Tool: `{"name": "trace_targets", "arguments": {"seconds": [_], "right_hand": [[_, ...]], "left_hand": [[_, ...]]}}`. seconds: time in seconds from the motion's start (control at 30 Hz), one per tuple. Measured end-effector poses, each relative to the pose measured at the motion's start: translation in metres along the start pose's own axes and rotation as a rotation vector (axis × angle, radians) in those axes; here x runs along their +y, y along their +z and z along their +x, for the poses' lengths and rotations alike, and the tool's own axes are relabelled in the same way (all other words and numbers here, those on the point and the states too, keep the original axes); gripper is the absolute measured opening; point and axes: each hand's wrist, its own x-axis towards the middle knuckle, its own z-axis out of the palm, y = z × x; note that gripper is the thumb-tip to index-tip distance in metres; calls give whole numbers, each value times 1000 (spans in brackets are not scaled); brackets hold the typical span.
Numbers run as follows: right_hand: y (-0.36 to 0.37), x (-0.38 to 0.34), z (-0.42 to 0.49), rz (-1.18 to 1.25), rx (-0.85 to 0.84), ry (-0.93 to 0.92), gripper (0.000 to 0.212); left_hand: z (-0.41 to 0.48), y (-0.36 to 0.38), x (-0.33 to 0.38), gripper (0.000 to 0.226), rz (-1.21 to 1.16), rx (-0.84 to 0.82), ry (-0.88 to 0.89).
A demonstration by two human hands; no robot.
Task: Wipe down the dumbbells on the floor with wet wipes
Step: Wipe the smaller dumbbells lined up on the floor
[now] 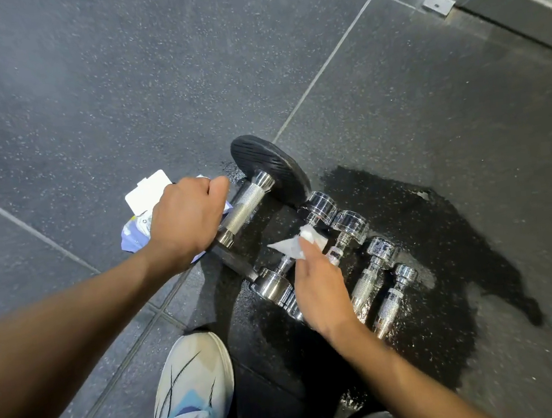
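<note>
A big dumbbell with black rubber plates point(268, 167) and a knurled chrome handle point(245, 208) lies on the dark floor. My left hand point(185, 218) grips its near end, fingers curled over it. To its right lie several small chrome dumbbells point(358, 261) side by side on a wet patch. My right hand point(322, 289) hovers over them and pinches a white wet wipe point(297, 244) at the fingertips. The pack of wet wipes point(141, 206), flap open, lies partly hidden behind my left hand.
The speckled rubber floor tiles point(119, 89) spread to the left and far side. A dark wet patch point(440, 225) surrounds the small dumbbells. A metal frame foot point(438, 4) stands at the top right. My white shoe point(192, 384) is planted just below the dumbbells.
</note>
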Motion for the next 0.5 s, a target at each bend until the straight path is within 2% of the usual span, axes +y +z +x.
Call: {"name": "trace_targets", "arguments": {"seconds": [0.1, 0.2, 0.27, 0.37, 0.5], "right_hand": [[-4, -2, 0, 77, 74, 36, 46], [-20, -16, 5, 113, 202, -15, 45], [-35, -28, 12, 253, 276, -5, 45], [-45, -37, 34, 321, 295, 85, 43], [-44, -37, 62, 265, 289, 167, 34]], "left_hand": [[1, 2, -2, 41, -19, 11, -22], [1, 1, -1, 43, -24, 12, -44], [0, -1, 1, 41, -18, 10, -36], [-1, -3, 4, 42, -41, 13, -47], [-1, -5, 6, 43, -57, 8, -71]]}}
